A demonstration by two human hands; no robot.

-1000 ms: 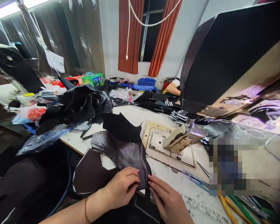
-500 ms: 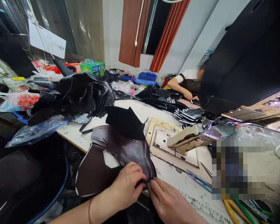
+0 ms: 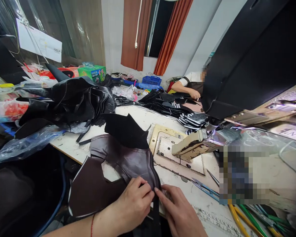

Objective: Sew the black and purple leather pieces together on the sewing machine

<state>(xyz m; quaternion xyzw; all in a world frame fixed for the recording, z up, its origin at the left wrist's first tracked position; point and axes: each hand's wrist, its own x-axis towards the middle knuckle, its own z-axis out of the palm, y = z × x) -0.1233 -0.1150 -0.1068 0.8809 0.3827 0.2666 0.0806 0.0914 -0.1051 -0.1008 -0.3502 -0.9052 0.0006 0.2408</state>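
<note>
A stitched dark leather piece [image 3: 135, 161] lies across the table in front of me, with a black flap at its far end and a brown panel, pale along its edge, at the left. My left hand [image 3: 135, 200] is closed on the near end of its right edge, thumb and fingers pinched together. Close beside it, my right hand [image 3: 180, 207] has its index fingertip against the same edge; its thumb is hidden. A black strip [image 3: 156, 210] hangs down between the hands.
A sewing machine [image 3: 187, 148] stands right of the leather. Blue snips [image 3: 204, 189] and yellow- and green-handled tools [image 3: 246, 214] lie at the right. Black pieces [image 3: 84, 102] are heaped at the left, above a blue-rimmed bin [image 3: 62, 184]. Across the table, a co-worker's hand [image 3: 194, 93] handles material.
My left fingers have curled in tighter on the edge. The right hand's index finger has stretched out, apart from its other fingers. The whole view has shifted slightly, scene moving left.
</note>
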